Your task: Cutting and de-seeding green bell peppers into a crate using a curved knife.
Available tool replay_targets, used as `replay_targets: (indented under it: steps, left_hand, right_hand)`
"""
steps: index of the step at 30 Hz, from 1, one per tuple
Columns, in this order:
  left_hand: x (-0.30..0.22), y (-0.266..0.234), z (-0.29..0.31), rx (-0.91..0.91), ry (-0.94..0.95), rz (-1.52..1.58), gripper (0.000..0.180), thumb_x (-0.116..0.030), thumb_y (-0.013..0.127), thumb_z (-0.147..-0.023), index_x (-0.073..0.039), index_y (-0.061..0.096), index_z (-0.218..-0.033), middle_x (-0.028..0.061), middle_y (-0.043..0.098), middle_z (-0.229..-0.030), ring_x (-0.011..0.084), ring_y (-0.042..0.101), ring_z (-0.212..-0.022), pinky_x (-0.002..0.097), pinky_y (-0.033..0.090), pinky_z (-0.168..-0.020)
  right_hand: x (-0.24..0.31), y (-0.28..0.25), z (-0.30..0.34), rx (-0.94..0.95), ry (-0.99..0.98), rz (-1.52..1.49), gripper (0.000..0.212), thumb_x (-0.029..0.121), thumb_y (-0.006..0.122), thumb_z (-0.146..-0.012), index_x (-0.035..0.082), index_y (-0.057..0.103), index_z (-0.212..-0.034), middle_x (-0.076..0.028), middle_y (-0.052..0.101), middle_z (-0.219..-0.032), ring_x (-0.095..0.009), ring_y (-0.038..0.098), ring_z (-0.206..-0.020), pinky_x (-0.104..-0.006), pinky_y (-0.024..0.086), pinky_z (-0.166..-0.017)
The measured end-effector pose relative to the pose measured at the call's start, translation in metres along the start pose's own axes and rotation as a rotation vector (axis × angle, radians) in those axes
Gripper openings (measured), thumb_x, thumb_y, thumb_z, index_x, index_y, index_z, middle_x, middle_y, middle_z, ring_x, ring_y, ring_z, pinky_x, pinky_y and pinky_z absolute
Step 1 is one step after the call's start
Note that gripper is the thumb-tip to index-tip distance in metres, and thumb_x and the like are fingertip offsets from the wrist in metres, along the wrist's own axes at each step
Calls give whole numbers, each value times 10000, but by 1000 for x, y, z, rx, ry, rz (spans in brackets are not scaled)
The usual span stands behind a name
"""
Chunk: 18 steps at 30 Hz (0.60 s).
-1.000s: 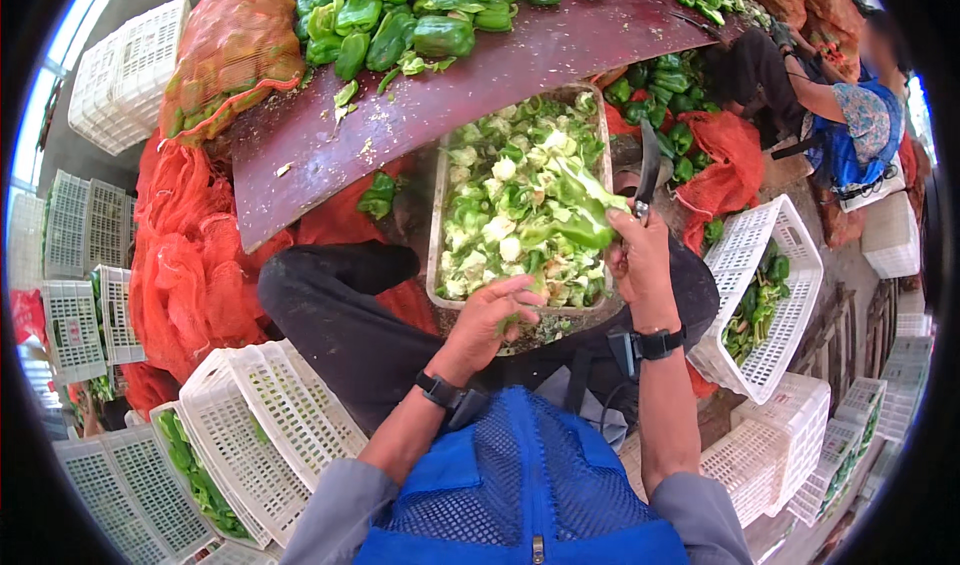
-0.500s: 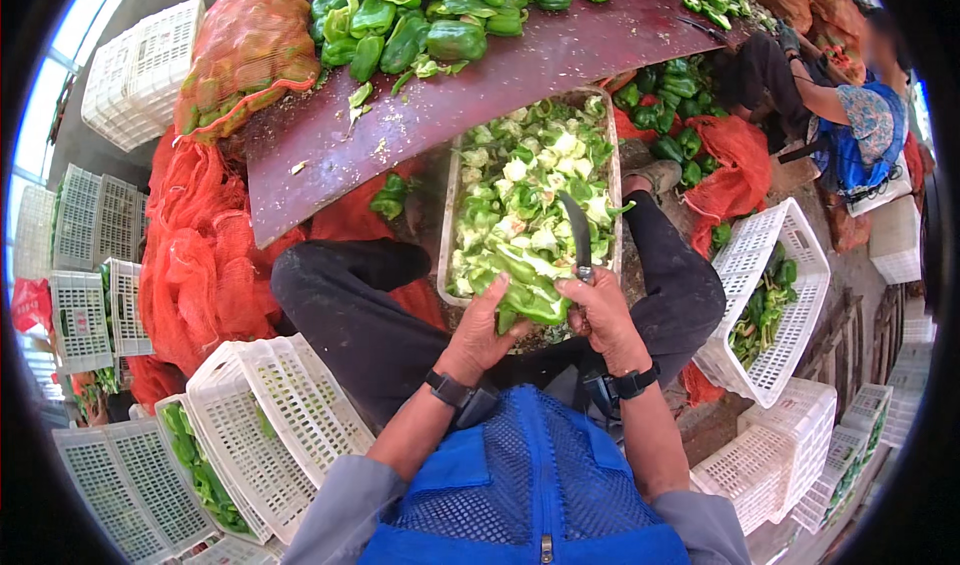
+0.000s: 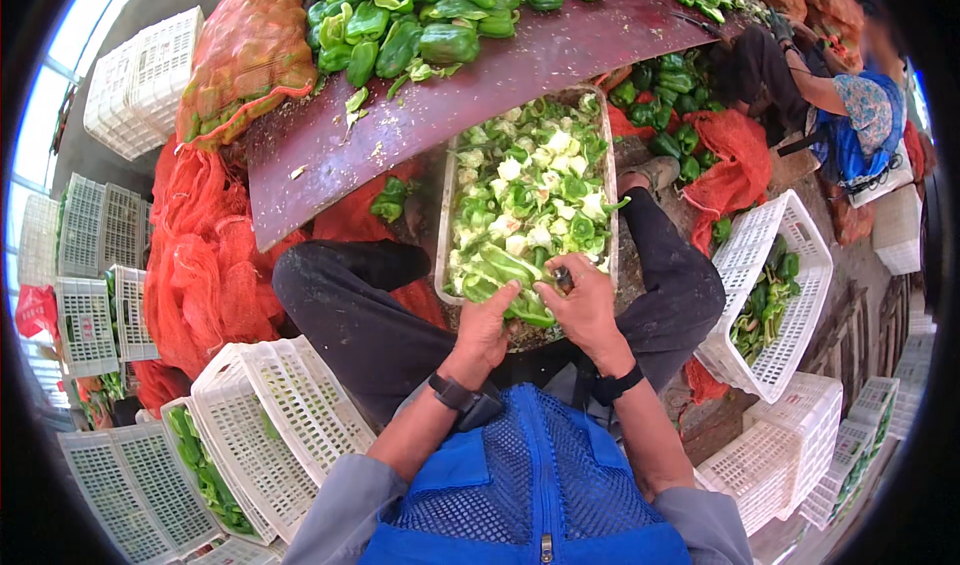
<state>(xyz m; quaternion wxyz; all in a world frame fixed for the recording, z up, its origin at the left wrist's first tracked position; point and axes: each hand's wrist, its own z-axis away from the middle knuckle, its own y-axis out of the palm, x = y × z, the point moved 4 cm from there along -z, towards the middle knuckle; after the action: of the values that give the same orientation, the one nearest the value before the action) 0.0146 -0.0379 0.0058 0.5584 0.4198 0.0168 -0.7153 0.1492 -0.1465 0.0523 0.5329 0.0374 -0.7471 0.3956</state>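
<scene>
My left hand (image 3: pixel 486 327) is closed on a cut-open green bell pepper (image 3: pixel 528 310), held just above the near end of a pale tray (image 3: pixel 440 255) between my legs. My right hand (image 3: pixel 584 310) presses against the pepper's right side while gripping a knife (image 3: pixel 564 280). Only a bit of the knife's dark handle shows; its blade is hidden behind my fingers and the pepper. Pepper cores and green scraps (image 3: pixel 540 190) fill the tray.
Ahead, a dark red board (image 3: pixel 330 170) carries whole green peppers (image 3: pixel 400 35). Red mesh sacks (image 3: pixel 215 255) lie at left. White crates stand both sides, including a tilted crate (image 3: pixel 735 295) holding green pieces. A co-worker (image 3: pixel 860 115) sits at far right.
My right hand has turned and come closer to the pepper. The knife blade, which stuck up over the tray, is now out of sight. My left hand still holds the pepper.
</scene>
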Motion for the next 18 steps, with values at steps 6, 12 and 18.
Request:
replay_targets:
  steps: [6, 12, 18]
  left_hand:
    - [-1, 5, 2, 108, 36, -47, 328, -154, 736, -986, -143, 612, -1290, -28, 713, -1102, 102, 688, -911, 273, 493, -564]
    - [-4, 10, 5, 95, 17, -3, 350, -123, 752, -971, -108, 613, -1292, -7, 714, -1140, 126, 704, -962, 299, 579, -650]
    - [-3, 2, -2, 25, 175, -34, 380, -74, 763, -955, -70, 614, -1304, 34, 703, -1176, 143, 691, -983, 320, 585, -764]
  right_hand:
    - [-11, 6, -6, 91, -180, -159, 144, 71, 786, -871, 4, 702, -967, -51, 662, -756, -141, 591, -590, -296, 478, -563]
    - [-39, -12, -8, -226, 509, -632, 90, 76, 705, -942, 1, 699, -893, 5, 647, -672, -65, 559, -480, -232, 437, -453]
    - [-7, 2, 10, 187, 256, -411, 146, 106, 796, -903, -3, 702, -878, 19, 610, -706, -41, 502, -651, -265, 426, -575]
